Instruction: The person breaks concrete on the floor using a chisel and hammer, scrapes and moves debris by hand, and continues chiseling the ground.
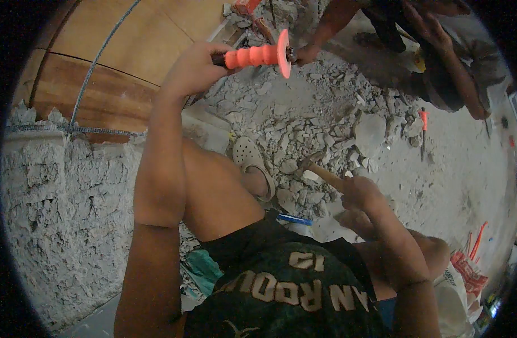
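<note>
My left hand (197, 69) is raised at the upper left, fingers closed around a chisel by the dark end beside its sleeve. The chisel (255, 57) has a ribbed orange grip and a round orange guard, and lies nearly level in view. My right hand (361, 194) grips a hammer (329, 179) by its wooden handle, low over the rubble near my right leg. The hammer's head points up and left, over broken concrete (303, 135). Another person's hand (308, 54) shows just past the guard; I cannot tell whether it touches the chisel.
A rough, chipped concrete wall (72, 208) with a bent steel bar (95, 62) stands at left, near wooden panels (129, 39). An orange-handled tool (423, 127) lies right of the rubble. A coworker (438, 67) crouches opposite. Sacks (464, 281) sit at lower right.
</note>
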`<state>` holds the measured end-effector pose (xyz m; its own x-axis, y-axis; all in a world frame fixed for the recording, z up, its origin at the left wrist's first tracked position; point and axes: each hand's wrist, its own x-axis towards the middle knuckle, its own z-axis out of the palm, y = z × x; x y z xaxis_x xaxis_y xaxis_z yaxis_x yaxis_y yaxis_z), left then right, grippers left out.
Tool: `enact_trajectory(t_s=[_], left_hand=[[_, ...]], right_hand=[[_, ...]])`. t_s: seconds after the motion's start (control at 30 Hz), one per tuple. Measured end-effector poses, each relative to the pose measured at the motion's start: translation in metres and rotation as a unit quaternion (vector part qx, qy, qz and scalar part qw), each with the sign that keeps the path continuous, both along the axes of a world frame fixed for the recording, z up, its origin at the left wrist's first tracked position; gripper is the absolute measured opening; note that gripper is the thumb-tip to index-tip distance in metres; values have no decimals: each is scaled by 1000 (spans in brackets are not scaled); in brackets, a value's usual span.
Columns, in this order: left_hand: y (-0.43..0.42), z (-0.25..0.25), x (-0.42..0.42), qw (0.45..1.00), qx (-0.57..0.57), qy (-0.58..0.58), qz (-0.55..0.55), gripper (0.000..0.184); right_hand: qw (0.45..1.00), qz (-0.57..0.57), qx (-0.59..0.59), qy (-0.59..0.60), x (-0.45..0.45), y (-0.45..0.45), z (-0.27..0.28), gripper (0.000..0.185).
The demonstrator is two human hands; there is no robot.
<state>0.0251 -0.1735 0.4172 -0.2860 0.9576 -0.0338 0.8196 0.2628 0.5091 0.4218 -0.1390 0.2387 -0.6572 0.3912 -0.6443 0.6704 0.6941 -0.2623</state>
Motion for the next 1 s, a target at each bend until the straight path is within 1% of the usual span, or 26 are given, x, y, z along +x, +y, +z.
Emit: enact_trajectory(t_s=[0.07, 0.13, 0.17, 0.2, 0.27, 0.37, 0.43, 0.5, 0.57, 0.63, 0.7, 0.77, 0.8, 0.87, 1.0], left_hand=[[0, -1, -1, 1000, -19, 13, 13, 25], [-1, -3, -1, 999, 18, -31, -12, 26], [-1, -2, 0, 999, 18, -30, -12, 26], [-1, -2, 0, 999, 18, -30, -15, 27], [-1, 0, 2, 999, 19, -30, -17, 28], [-1, 2, 3, 1000, 11, -2, -6, 29], [0, 3, 1, 1000, -18, 7, 1, 29], [-1, 1, 2, 1000, -3, -3, -8, 29], [-2, 1, 2, 1000, 12, -12, -17, 28], [-2, 1, 0, 1000, -12, -21, -11, 28], [-3, -3, -2, 999, -2, -32, -14, 28], [-3, -4, -2, 999, 8, -42, -18, 29], [-3, -5, -3, 999, 7, -39, -17, 29], [-3, -5, -4, 999, 8, -34, -15, 29], [-3, -2, -2, 999, 3, -48, -17, 30]], right_hand=[[1000, 17, -4, -2, 0, 0, 8, 27], [1000, 28, -4, 0, -2, 0, 20, 27], [999, 39, -4, 3, -2, 0, 23, 27], [999, 39, -4, 3, -3, 1, 18, 27], [998, -3, -31, -51, -7, 3, 6, 26], [998, -12, -35, -52, -6, 3, 3, 27], [998, 11, -43, -54, -5, 6, 1, 25], [996, 35, -51, -56, -5, 6, 1, 25], [996, 1, -35, -80, -9, 4, 4, 24], [996, -5, -36, -78, -10, 4, 10, 25], [996, -10, -38, -76, -8, 2, 10, 26], [999, 27, -13, -13, -4, 0, 6, 30], [999, 28, -13, -12, -3, 1, 7, 30], [998, 16, -50, -39, -4, 3, 16, 32], [995, 14, -57, -76, -4, 6, -1, 34]])
